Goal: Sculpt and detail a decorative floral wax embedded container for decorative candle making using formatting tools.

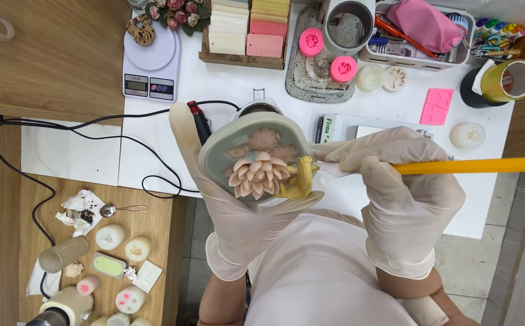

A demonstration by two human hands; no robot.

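**Gloved hands working on a flower-topped green piece**

At the centre of the frame, the left hand (pixel 229 199), in a pale glove, is cupping a rounded grey-green piece (pixel 256 154) from below, fingers curled around its near edge and thumb stretching up along its left side. A pink petalled flower (pixel 254 175) is sitting on the face of the piece, with a small yellow figure (pixel 299 181) just beside it on the right. The right hand (pixel 401 193), also gloved, is pinching a long yellow-handled tool (pixel 474 165), fingers closed tight on the shaft; its tip is pointing at the right rim of the piece, near the yellow figure. The handle is running out to the right edge of the frame. In the upper left, a white kitchen scale (pixel 152 66) is standing on the white table (pixel 214 84), and two pink moulds (pixel 326 54) are lying at upper centre.
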